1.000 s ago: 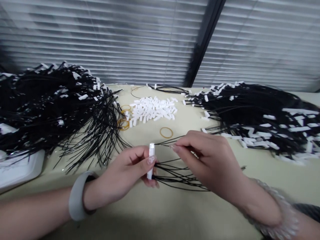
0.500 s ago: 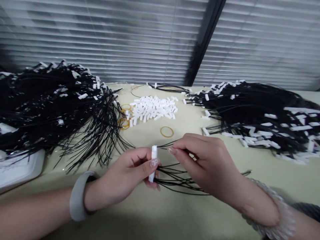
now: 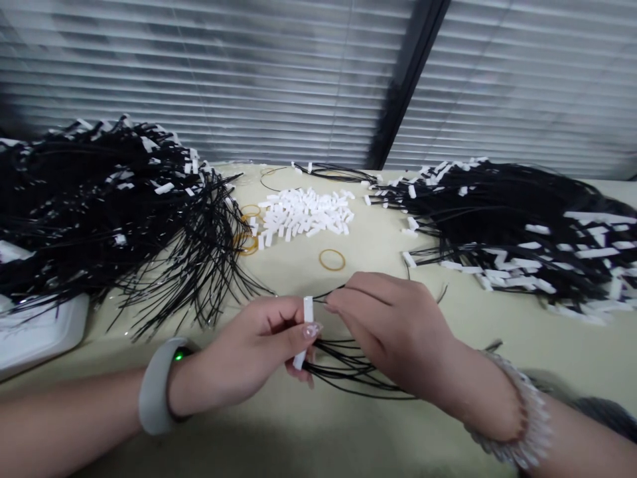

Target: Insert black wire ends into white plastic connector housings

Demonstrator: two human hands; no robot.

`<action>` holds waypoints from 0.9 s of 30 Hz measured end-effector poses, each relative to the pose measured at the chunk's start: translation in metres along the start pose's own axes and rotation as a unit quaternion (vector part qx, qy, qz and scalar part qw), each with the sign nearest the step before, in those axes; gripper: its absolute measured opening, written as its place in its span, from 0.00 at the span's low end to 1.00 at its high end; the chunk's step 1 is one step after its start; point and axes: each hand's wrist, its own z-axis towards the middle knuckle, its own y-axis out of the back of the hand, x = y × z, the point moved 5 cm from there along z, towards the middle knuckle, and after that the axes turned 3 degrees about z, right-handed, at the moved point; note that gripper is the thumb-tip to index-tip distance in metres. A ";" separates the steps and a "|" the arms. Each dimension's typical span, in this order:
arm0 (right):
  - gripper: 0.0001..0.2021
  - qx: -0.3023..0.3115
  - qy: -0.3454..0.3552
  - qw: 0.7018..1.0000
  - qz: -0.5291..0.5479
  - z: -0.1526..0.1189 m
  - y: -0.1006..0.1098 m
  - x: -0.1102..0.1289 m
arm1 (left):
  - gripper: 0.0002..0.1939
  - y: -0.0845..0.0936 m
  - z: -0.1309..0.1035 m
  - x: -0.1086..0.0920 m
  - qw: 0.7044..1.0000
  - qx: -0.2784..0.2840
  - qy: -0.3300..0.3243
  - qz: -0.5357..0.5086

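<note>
My left hand (image 3: 269,345) pinches a long white plastic connector (image 3: 308,309) between thumb and fingers, holding it roughly upright above the table. Several black wires (image 3: 343,358) run out of the connector's right side and pass under my right hand (image 3: 393,325). The thumb and forefinger of that hand are closed on a black wire (image 3: 323,295) close to the connector's upper end. Its other fingers are curled, and the wire's tip is too small to make out.
Loose white connectors (image 3: 306,214) lie heaped mid-table, with a yellow rubber band (image 3: 332,259) in front. Black wires (image 3: 199,265) are piled at left by a white tray (image 3: 60,332). Wired connectors (image 3: 502,219) form a pile at right. Window blinds (image 3: 223,79) stand behind.
My right hand has moved slightly left, nearer to the connector's upper end. The connector has turned a little and sits slightly lower in my left hand's pinch.
</note>
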 end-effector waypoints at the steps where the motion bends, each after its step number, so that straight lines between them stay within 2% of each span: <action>1: 0.10 0.001 -0.002 1.000 -0.001 0.001 0.000 0.000 | 0.13 0.000 0.000 0.000 1.000 -0.003 0.003 -0.001; 5: 0.09 -0.015 -0.011 1.000 -0.013 0.004 0.009 -0.009 | 0.12 0.003 0.000 0.002 1.000 -0.020 0.009 -0.012; 10: 0.03 -0.108 0.014 0.989 -0.099 0.004 0.034 -0.030 | 0.11 0.007 0.001 0.003 0.997 -0.028 0.015 -0.066; 13: 0.04 -0.133 0.022 0.984 -0.120 0.003 0.039 -0.040 | 0.12 0.007 0.002 0.003 0.995 -0.031 0.021 -0.088; 15: 0.07 -0.132 0.007 0.986 -0.101 0.003 0.043 -0.042 | 0.12 0.008 0.001 0.004 0.994 -0.035 0.020 -0.105; 18: 0.13 -0.152 -0.053 0.986 -0.042 0.004 0.058 -0.036 | 0.11 0.009 0.001 0.005 0.993 -0.045 0.007 -0.110; 20: 0.09 -0.169 -0.082 0.982 0.015 0.002 0.069 -0.028 | 0.10 0.010 0.002 0.005 0.993 -0.051 -0.001 -0.110; 22: 0.06 -0.123 -0.078 0.987 0.067 0.003 0.069 -0.019 | 0.09 0.011 0.003 0.005 0.992 -0.057 -0.008 -0.108; 24: 0.10 -0.002 -0.069 0.993 0.091 0.003 0.054 -0.012 | 0.09 0.011 0.003 0.004 0.992 -0.063 -0.017 -0.104; 26: 0.11 0.125 -0.081 0.984 0.095 -0.001 0.034 -0.011 | 0.10 0.011 0.003 0.002 0.992 -0.062 -0.030 -0.101; 27: 0.10 0.166 -0.088 0.977 0.097 -0.003 0.025 -0.011 | 0.10 0.011 0.003 0.001 0.993 -0.060 -0.035 -0.099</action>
